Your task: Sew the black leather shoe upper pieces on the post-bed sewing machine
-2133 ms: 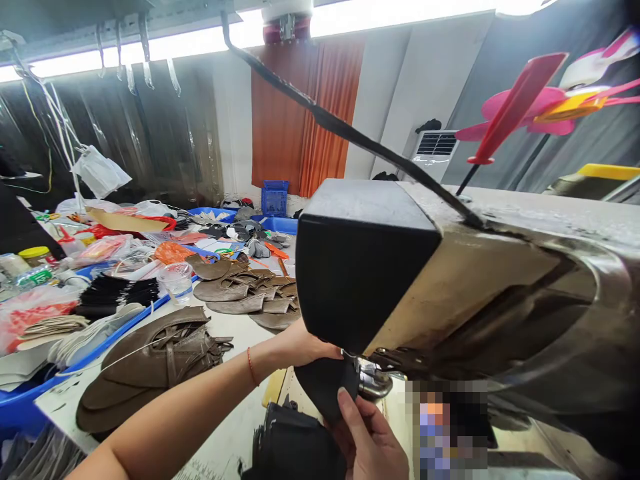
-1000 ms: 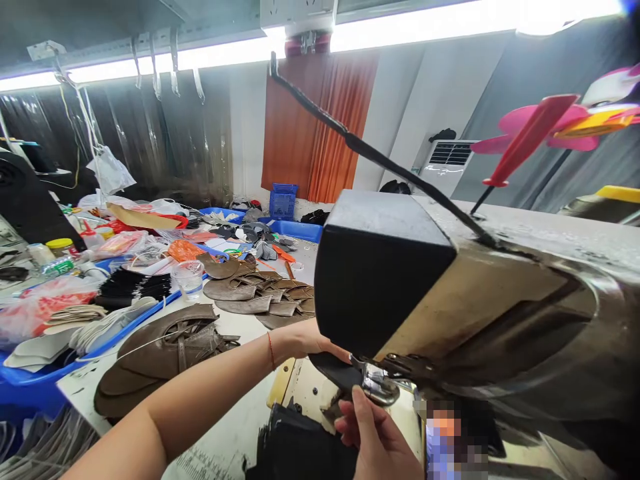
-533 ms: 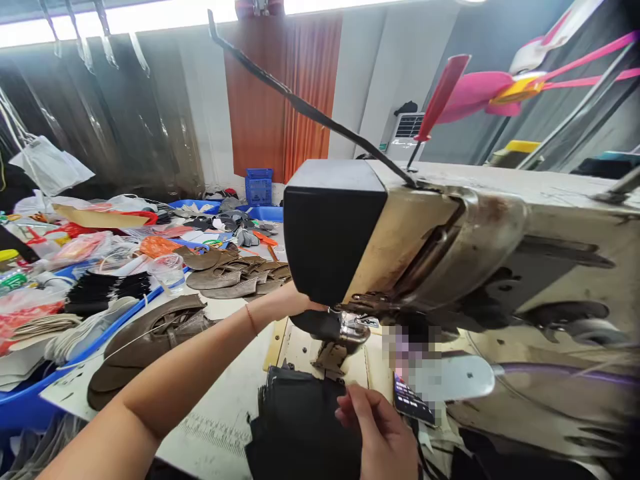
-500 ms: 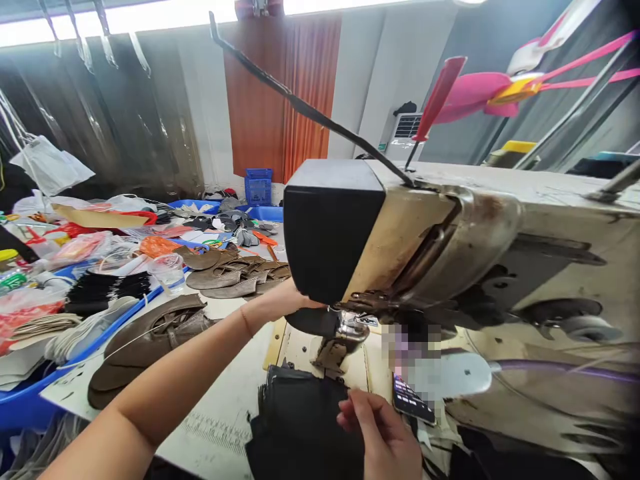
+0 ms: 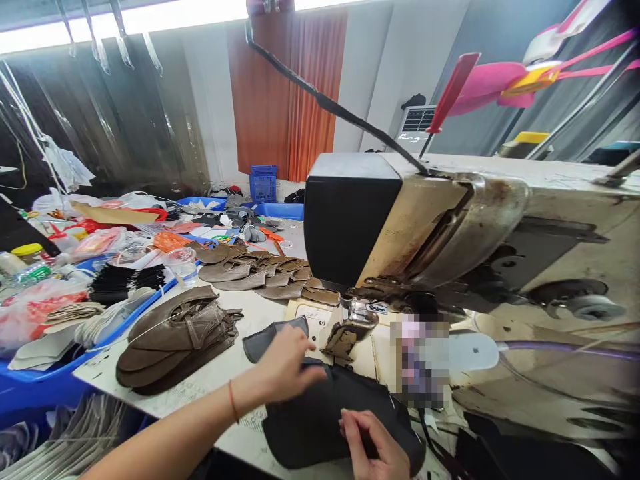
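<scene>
While the left hand [image 5: 286, 363] lies with a wide grip on the far edge of the black leather stack [image 5: 310, 421], the right hand [image 5: 373, 448] presses its near side, and I cannot tell its grip. The stack rests on the tabletop [image 5: 210, 385] before the sewing machine [image 5: 450, 220].

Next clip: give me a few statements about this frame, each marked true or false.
1. The left hand and the right hand both touch the black pile. True.
2. The brown stack lies inside the blue tray. False: it lies on the white table, beside the tray.
3. A blue basket stands by the orange curtain. True.
4. The left hand is tucked under the head of the machine. False: it is lower down, on the pile in front of the machine.
</scene>
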`<state>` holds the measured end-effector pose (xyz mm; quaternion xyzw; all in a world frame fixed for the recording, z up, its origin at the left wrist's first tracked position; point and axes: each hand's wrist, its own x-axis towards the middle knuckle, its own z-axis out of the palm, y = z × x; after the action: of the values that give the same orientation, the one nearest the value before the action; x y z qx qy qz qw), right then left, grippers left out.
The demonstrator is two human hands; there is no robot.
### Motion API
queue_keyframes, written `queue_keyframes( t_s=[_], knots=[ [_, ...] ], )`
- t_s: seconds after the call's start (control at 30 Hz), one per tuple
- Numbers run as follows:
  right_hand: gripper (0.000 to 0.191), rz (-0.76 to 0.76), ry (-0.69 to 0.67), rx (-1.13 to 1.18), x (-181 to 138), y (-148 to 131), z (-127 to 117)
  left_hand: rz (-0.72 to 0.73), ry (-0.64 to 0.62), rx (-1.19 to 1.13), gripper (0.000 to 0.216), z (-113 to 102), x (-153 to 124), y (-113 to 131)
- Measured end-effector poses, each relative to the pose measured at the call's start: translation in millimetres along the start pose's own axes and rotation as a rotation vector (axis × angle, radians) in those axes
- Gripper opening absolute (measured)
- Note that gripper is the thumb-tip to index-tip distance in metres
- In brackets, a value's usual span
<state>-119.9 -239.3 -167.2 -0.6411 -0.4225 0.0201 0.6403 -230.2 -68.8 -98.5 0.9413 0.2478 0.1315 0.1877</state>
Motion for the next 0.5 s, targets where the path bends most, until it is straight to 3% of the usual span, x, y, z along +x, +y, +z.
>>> queue_keyframes(
  t_s=[0.1,0.3,0.5],
  knots=[
    [0.009,-0.102,-0.017,-0.003,3,8,0,0.034,-0.15,0.103,0.044,16,-6,27],
    [0.008,-0.167,-0.104,-0.05,13,11,-8,0.029,-0.053,0.126,0.031,29,-12,28],
    [0.01,-0.083,0.021,-0.165,11,13,-15,-0.09,-0.037,-0.157,0.045,20,-11,40]
  ],
)
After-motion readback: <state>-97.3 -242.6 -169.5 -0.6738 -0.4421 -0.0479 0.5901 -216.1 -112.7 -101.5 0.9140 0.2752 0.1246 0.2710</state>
